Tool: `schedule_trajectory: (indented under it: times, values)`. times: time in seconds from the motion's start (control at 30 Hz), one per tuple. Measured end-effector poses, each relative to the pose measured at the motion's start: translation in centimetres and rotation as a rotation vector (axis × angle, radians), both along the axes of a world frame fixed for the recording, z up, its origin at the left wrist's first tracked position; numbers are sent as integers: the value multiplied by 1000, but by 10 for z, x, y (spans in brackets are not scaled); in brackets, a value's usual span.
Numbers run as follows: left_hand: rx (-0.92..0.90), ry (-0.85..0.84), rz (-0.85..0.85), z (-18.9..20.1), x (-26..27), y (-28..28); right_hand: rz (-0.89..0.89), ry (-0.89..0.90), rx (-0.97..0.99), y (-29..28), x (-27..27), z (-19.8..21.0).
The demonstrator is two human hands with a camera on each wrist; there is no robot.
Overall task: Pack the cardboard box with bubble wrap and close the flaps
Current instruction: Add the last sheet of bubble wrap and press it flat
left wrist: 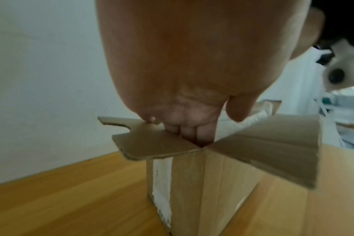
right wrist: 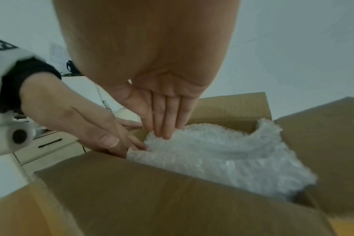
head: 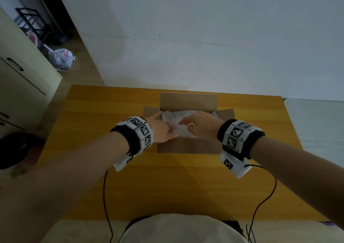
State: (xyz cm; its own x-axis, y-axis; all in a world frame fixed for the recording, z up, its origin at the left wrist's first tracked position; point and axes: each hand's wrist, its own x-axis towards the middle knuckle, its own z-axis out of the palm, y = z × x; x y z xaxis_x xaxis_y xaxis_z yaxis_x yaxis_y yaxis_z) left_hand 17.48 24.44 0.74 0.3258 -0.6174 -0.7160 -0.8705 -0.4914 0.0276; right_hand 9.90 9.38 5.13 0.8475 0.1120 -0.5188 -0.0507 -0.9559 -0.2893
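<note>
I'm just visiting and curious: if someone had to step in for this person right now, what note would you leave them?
Left hand: open, fingers reaching into the cardboard box at its left side, touching the bubble wrap.
Right hand: open, straight fingers pressing the bubble wrap down.
Where things are: the box stands on the wooden table, the wrap inside it, bunched up near the rim.
Done: wrap is in the box.
Left: finish tucking it below the rim, then fold the four flaps shut; all still stand open, including the far flap.
</note>
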Motion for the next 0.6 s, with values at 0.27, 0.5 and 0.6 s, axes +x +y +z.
schedule_trajectory:
  times: [0.27, 0.5, 0.6]
  values:
    - [-246, 98, 198, 18, 2, 5, 130, -35, -106, 0, -2, -15]
    - [-305, -4, 241, 14, -10, -9, -44, 160, -213, -13, -9, -22]
    - [-211, 2, 217, 13, -15, -21, -88, 223, -254, -9, -14, -26]
